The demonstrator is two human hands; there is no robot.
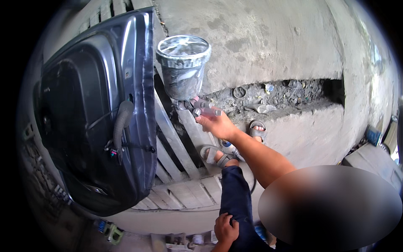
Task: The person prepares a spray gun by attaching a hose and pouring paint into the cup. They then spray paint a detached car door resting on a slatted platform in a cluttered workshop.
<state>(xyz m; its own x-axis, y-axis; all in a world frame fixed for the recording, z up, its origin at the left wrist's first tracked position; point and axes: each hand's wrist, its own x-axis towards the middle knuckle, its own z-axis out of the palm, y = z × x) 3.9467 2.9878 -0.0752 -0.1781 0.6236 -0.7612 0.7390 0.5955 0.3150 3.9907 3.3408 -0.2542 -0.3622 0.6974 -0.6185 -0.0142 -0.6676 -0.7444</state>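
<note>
My right hand (216,124) reaches forward, its fingers closed round a grey metal tool (205,108) with short cylindrical ends. The tool looks blurred, and its exact kind cannot be made out. Just beyond it stands a grey, paint-smeared bucket (183,77), upright, with whitish streaks on its rim and inside. My left hand (226,229) rests on my dark blue trouser leg (236,195), fingers loosely bent and holding nothing. To the left, a dark blue car door (138,84) lies with its inner side showing, a ribbed grey rubber sleeve (123,122) sticking out of its edge.
Wooden slats (174,134) with gaps between them lie beneath the door and bucket. A rubble-filled trench (268,98) cuts into the concrete floor (268,46) on the right. My sandalled feet (218,155) are close to the slats. A box (373,161) stands at far right.
</note>
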